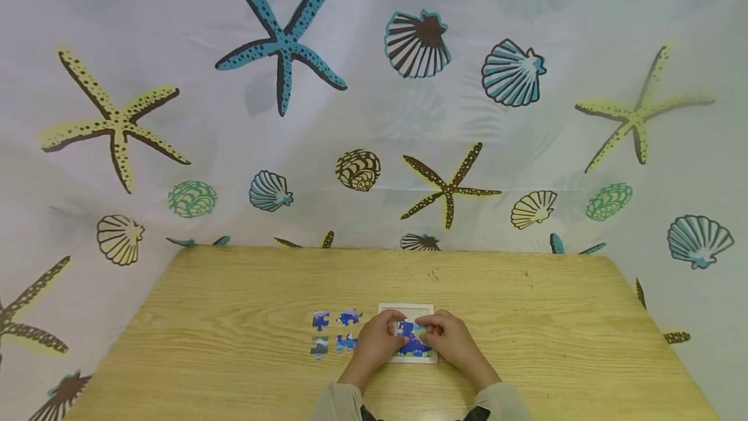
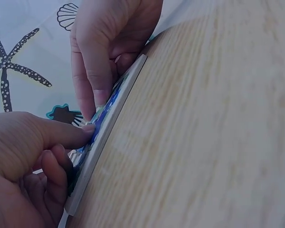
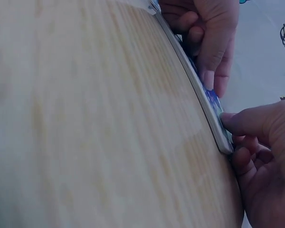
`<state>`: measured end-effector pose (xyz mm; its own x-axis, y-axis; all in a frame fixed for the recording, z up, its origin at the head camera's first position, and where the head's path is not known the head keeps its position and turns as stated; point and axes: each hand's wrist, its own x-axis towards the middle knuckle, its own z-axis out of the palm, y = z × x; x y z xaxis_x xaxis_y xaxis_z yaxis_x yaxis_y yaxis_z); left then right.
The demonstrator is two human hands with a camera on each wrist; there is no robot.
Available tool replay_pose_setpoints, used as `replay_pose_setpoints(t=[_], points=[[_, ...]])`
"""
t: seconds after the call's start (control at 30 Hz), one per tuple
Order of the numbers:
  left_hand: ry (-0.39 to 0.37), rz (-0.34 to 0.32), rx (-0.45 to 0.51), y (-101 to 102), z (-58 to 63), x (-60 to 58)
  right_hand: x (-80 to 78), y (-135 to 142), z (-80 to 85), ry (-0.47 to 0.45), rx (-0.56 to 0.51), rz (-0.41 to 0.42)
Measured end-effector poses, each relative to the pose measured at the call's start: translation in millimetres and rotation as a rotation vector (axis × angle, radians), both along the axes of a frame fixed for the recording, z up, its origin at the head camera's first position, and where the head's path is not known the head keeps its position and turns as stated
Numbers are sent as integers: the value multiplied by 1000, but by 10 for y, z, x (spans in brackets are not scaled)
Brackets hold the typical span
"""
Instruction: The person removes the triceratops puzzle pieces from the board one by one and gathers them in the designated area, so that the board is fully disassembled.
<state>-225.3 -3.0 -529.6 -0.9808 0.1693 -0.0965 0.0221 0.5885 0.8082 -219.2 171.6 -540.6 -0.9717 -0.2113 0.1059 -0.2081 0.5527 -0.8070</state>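
A jigsaw puzzle (image 1: 413,347) with a blue and purple picture lies in a pale shallow tray (image 1: 406,306) on the table. My left hand (image 1: 376,341) is at the tray's left side, thumb (image 2: 80,135) on the picture and other fingers curled, pinching a blue puzzle piece (image 1: 401,328). From the right side my right hand (image 1: 452,341) reaches in, its thumb and bent forefinger pinching a light blue puzzle piece (image 1: 417,328). Fingers partly cover both pieces. In the right wrist view, the right thumb (image 3: 237,120) touches the picture near the tray's edge.
Left of the tray lie several loose puzzle pieces (image 1: 320,320), set apart in two rows. The wooden table (image 1: 234,356) reaches back to a pale curtain (image 1: 327,213) printed with starfish and shells, which also hangs along both sides.
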Motion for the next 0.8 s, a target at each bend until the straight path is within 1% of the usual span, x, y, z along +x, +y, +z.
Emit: replay_pose_setpoints(t=[0.2, 0.37, 0.5, 0.57, 0.63, 0.8], points=[[21, 13, 6, 2, 33, 7, -19, -42, -7, 37, -17, -37], [48, 15, 10, 3, -9, -1, -17, -51, -12, 7, -33, -54], [63, 19, 40, 3, -43, 6, -8, -44, -25, -11, -31, -60], [61, 21, 68, -1, -51, 12, -6, -42, -34, -4, -31, -59], [41, 23, 117, -13, -53, 17, -4, -43, -37, 7, -33, -61], [-26, 12, 275, -46, -68, 20, 2, -46, -38, 13, -37, -66]])
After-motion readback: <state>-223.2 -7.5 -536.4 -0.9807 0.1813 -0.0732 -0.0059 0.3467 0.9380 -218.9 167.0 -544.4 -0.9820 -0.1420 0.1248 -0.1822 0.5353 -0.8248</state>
